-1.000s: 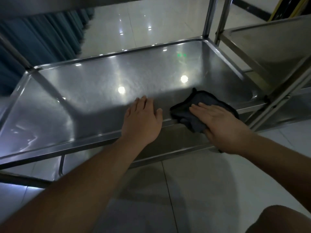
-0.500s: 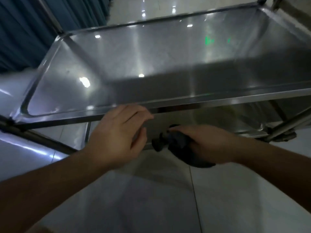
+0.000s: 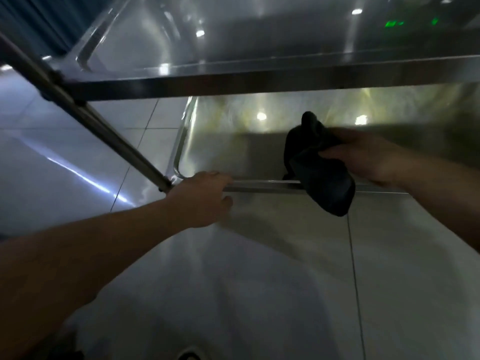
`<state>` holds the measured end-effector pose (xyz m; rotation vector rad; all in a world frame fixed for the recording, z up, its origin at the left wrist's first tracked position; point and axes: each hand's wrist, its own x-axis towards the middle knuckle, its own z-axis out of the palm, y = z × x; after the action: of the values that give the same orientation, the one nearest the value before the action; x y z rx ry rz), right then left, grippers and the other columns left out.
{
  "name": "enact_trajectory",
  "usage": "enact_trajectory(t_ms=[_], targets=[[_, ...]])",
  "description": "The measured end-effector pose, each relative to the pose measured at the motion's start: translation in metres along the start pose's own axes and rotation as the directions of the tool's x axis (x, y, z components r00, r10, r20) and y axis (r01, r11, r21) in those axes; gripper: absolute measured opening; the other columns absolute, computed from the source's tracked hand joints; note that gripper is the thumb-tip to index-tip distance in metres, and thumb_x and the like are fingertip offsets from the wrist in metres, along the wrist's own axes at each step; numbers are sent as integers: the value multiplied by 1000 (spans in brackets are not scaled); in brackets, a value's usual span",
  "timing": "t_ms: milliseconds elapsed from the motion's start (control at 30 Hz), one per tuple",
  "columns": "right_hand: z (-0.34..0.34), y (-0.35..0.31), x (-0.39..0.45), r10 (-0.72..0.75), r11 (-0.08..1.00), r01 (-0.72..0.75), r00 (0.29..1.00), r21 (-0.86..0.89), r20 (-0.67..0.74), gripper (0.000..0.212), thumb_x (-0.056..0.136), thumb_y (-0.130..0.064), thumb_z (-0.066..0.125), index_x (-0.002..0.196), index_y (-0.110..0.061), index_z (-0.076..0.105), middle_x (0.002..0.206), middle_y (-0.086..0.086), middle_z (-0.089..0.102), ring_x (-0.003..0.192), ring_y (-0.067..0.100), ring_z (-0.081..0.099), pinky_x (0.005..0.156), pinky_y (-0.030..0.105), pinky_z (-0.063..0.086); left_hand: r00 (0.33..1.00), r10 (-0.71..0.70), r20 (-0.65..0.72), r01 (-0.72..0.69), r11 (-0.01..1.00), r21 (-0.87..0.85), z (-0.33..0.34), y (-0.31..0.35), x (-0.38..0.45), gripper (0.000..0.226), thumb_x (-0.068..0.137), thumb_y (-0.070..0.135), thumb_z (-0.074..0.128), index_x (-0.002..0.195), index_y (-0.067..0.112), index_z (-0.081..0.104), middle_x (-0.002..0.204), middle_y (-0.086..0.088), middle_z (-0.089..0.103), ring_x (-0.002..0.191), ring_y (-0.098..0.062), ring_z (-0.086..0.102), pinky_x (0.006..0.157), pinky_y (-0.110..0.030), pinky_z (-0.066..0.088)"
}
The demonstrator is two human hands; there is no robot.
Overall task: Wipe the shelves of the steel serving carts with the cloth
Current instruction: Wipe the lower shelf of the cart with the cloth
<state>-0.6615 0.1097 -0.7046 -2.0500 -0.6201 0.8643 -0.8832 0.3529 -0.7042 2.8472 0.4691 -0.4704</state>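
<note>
The steel cart's middle shelf fills the top of the head view. Beneath it lies the bottom shelf, lit yellowish. My right hand holds a dark grey cloth bunched up, hanging over the bottom shelf's front rim. My left hand grips that same front rim close to the left corner, fingers over the edge and thumb below it.
A slanted steel leg of the cart runs from upper left down to the bottom shelf's left corner. Pale glossy floor tiles spread below and to the left. A dark blue curtain hangs at the top left.
The view dropped from the middle shelf to the bottom shelf. My right hand carried the cloth down to the bottom shelf. My left hand left the middle shelf's rim and took the bottom shelf's rim.
</note>
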Motion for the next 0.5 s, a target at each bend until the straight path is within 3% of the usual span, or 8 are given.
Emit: enact_trajectory(t_ms=[133,233,367,500], targets=[[38,-22,25,-70,991,72,997,114,-19,28,90,-30,64,107,-52,67,112,-15,74,111,10,68,99,36,50,996,-83,8,83,996,40,10,-33,0,44,98,41,51,139,28,58,128,-1,63,118,-27,61,97,-45,54],[67,-40,48,-117,985,120,993,127,-34,36,85,-39,60,120,-45,64,120,-7,71,115,18,66,103,43,50,992,-120,36,119,993,22,15,-61,-5,33,97,39,51,126,28,63,117,0,68,104,-25,67,88,-40,58],[108,-61,94,-154,988,154,984,-6,-90,32,99,-29,55,131,-34,58,116,-3,65,111,25,62,94,41,49,982,-170,86,173,984,-35,28,-111,-14,34,100,37,59,133,28,65,134,1,67,118,-24,66,99,-42,56],[143,-79,140,-193,972,160,961,-171,-196,41,101,-30,49,140,-19,52,110,2,58,92,22,54,68,30,39,950,-297,98,310,936,-165,40,-160,-19,49,101,44,64,146,25,59,145,-2,62,127,-22,62,103,-33,48]])
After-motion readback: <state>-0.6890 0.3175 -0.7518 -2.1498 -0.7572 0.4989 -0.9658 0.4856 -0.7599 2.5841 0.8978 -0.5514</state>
